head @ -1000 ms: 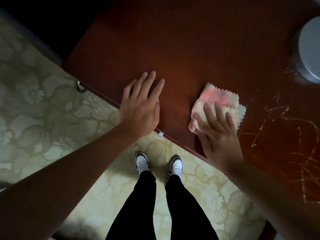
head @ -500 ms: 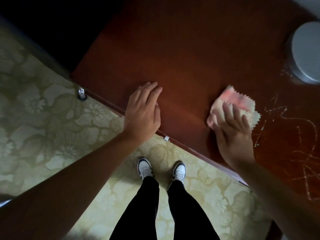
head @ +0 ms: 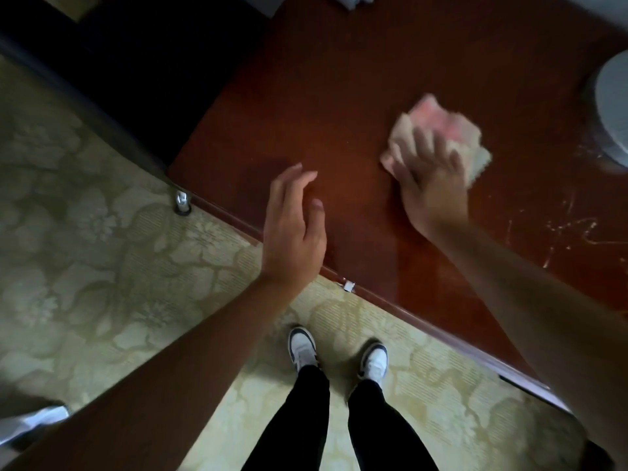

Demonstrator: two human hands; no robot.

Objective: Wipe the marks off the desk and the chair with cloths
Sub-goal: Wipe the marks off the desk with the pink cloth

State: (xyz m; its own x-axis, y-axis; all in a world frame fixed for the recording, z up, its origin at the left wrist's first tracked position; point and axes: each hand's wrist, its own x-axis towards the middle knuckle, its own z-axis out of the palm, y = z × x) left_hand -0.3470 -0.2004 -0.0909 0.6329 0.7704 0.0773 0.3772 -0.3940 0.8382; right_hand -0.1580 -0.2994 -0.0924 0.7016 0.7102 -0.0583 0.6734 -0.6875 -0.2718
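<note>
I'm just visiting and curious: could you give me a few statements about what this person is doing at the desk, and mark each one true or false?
1. The right hand presses a pink and cream cloth onto the desk. True.
2. The left hand holds a second cloth. False: it holds nothing, and its fingers are straight and relaxed near the desk edge.
3. Pale scribbled marks show on the desk to the right of the cloth. True.
4. The cloth lies right on top of those marks. False: it sits apart from them, farther up the desk.
5. The person wears black shoes. False: the shoes are white with dark trim.
</note>
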